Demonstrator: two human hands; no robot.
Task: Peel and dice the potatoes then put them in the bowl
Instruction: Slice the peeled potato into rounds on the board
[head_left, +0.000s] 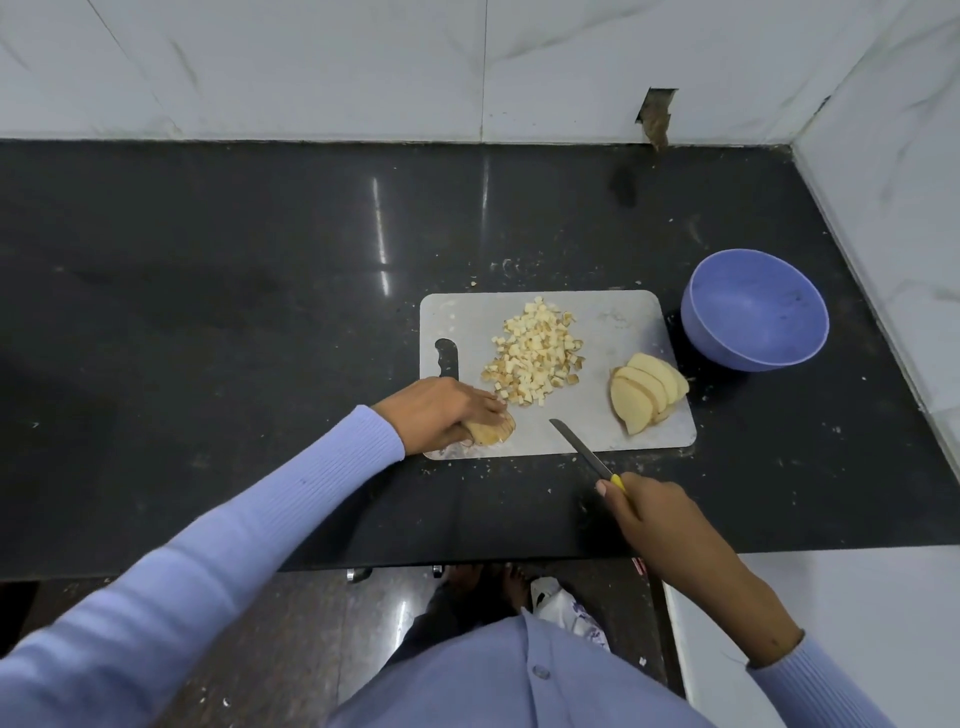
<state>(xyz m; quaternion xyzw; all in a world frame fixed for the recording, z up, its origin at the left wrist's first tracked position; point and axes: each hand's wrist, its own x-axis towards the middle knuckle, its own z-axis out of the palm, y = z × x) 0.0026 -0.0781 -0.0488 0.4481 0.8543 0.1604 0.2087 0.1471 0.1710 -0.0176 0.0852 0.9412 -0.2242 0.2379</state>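
Head view, left hand (441, 413) gripping half-hidden potato piece (491, 433), right hand (652, 512) gripping knife (584, 453).

no readable text or labels, seemingly

Cutting board (613, 431) sits frame centre on the tabletop (208, 312). Diced potato pile (535, 358) mid-board, slice stack (647, 397) at board's right edge, sliced piece (493, 434) at lower-left corner. Bowl (754, 312) on tabletop just right of board. Wall (363, 62) along top.
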